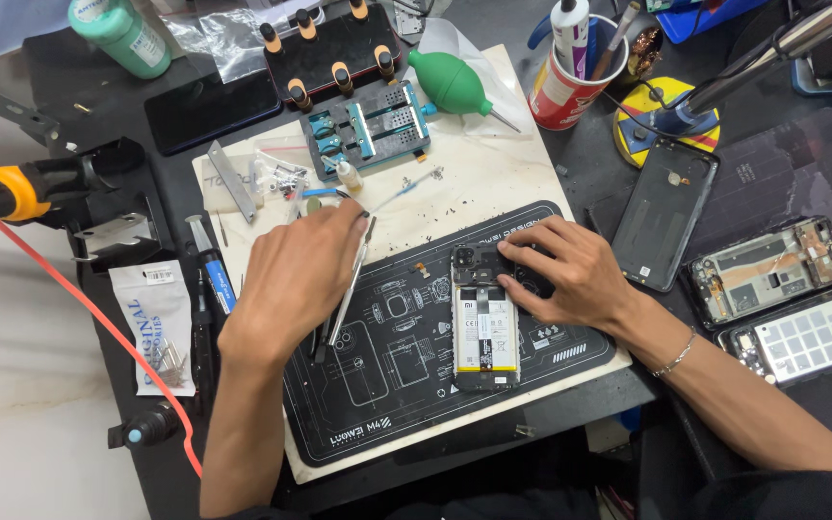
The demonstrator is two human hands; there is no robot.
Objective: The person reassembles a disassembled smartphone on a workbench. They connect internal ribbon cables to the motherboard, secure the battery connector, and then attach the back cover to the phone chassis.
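An opened phone with its back off lies on the black work mat, battery and boards showing. My right hand rests on the phone's upper right part, fingers spread over the camera area. My left hand is to the left of the phone, over the mat's upper left, holding a pair of metal tweezers whose body runs down under my palm. Its fingertips reach toward small loose parts on the white board.
A blue phone-holding jig, green air blower, red cup of tools and black clamp frame stand behind. A phone back cover and two opened phones lie right. Screwdrivers and a bag of screws lie left.
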